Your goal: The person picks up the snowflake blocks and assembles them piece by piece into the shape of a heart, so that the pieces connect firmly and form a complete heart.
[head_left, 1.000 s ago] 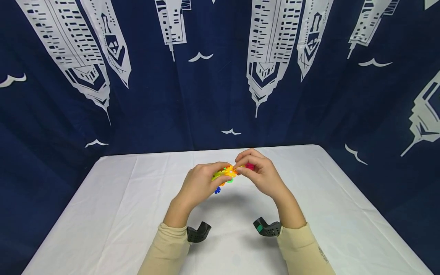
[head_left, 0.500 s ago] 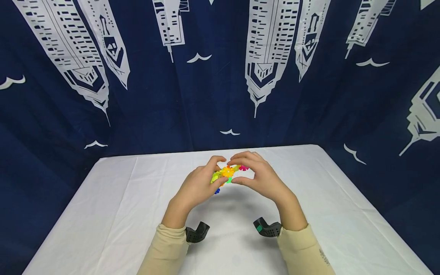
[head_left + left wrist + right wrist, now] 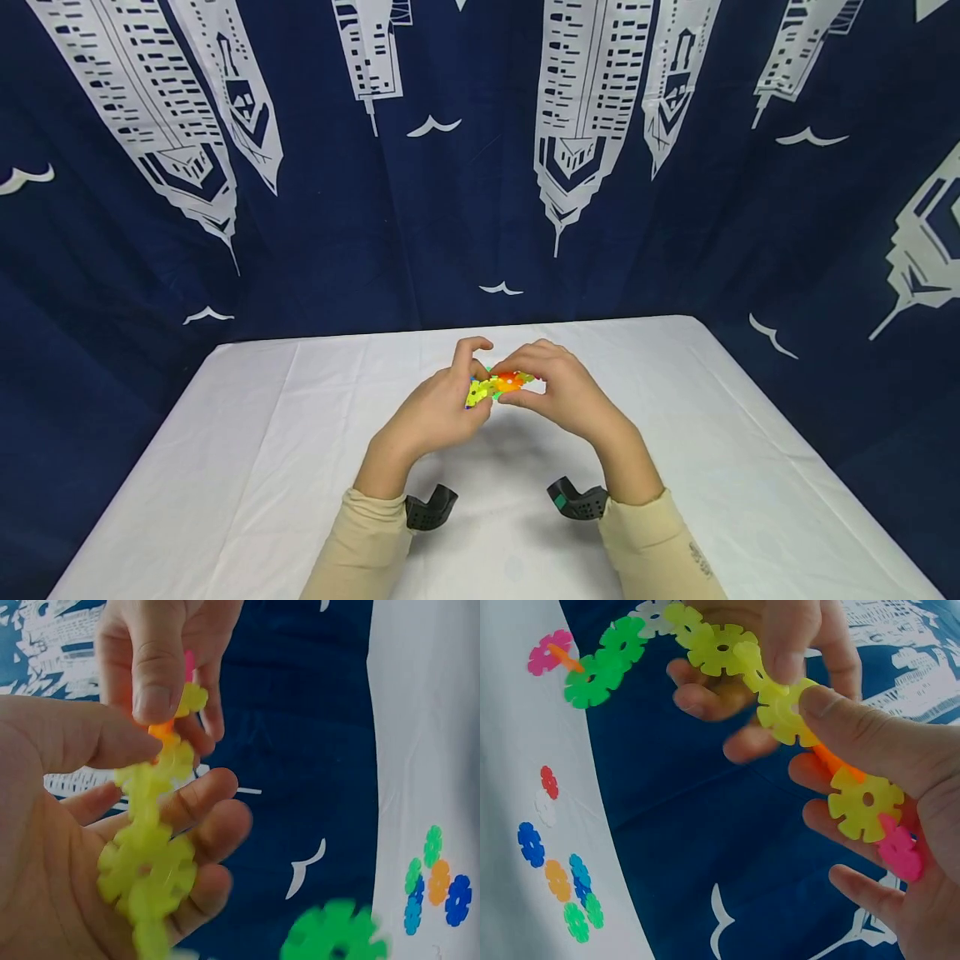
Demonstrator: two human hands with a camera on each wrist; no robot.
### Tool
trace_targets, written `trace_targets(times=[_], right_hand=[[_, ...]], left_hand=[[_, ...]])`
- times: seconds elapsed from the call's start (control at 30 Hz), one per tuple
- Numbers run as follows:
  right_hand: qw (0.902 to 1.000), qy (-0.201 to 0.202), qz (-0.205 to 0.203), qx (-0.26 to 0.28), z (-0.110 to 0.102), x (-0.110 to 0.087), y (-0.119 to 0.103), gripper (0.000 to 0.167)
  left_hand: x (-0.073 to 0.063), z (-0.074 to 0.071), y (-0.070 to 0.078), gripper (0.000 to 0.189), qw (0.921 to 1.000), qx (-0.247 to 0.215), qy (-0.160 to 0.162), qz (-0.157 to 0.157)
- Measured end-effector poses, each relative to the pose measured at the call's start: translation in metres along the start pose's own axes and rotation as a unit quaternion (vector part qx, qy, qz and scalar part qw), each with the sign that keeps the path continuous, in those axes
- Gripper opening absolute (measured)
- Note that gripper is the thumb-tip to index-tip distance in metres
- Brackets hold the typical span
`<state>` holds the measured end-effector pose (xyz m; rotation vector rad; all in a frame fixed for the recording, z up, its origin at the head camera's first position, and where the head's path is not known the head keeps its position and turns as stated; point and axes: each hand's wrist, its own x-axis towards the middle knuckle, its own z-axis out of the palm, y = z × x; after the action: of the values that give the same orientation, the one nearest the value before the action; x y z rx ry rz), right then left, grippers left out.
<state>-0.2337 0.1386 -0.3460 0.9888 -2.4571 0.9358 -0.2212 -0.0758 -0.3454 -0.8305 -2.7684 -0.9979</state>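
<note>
A chain of slotted plastic snowflake discs (image 3: 721,649) is held between both hands, above the white table. My left hand (image 3: 438,404) grips the yellow stretch, its thumb over the yellow discs (image 3: 146,870) in the left wrist view and its index finger lifted in the head view. My right hand (image 3: 562,387) pinches the chain beside it, thumb tip on a yellow disc (image 3: 784,720). Past that thumb come an orange disc (image 3: 836,763), another yellow one and a pink disc (image 3: 900,851) at the end. White, green (image 3: 592,679), orange and pink discs trail beyond the left hand.
Several loose discs lie on the white table (image 3: 300,467), among them a blue disc (image 3: 531,844), an orange disc (image 3: 557,880), a red disc (image 3: 549,781) and a green disc (image 3: 576,922). A dark blue curtain (image 3: 337,225) with white building prints hangs behind.
My right fingers have spread from their earlier pinch and come in against the chain, nearer the left hand. The left index finger has lifted. The chain has turned, with orange now showing between the hands.
</note>
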Motion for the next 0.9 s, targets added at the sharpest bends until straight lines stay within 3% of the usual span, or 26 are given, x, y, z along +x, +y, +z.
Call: trace_targets(times=[0.13,0.23,0.37,0.5,0.67,0.9], right_hand=[[0.9994,0.027,0.020,0.012,-0.005,-0.002,0.005,0.031],[0.9977,0.055,0.031,0.024,-0.010,-0.004,0.011,0.031],[0.9933,0.090,0.057,0.044,-0.015,-0.006,0.018,0.031],[0.9874,0.107,0.091,0.074,-0.017,-0.008,0.024,0.029],[0.9821,0.093,0.132,0.097,-0.015,-0.009,0.030,0.029],[0.9781,0.028,0.170,0.116,-0.010,-0.009,0.040,0.031]], left_hand=[[-0.002,-0.009,-0.006,0.061,0.9997,-0.006,0.001,-0.023],[-0.004,-0.017,-0.017,0.057,0.9983,-0.044,-0.009,-0.038],[-0.007,-0.027,-0.035,0.053,0.9947,-0.098,-0.006,-0.032],[-0.008,-0.030,-0.044,0.043,0.9898,-0.140,0.010,-0.028],[-0.004,-0.026,-0.045,0.023,0.9846,-0.168,0.043,-0.021],[0.000,-0.022,-0.042,0.010,0.9851,-0.154,0.067,-0.039]])
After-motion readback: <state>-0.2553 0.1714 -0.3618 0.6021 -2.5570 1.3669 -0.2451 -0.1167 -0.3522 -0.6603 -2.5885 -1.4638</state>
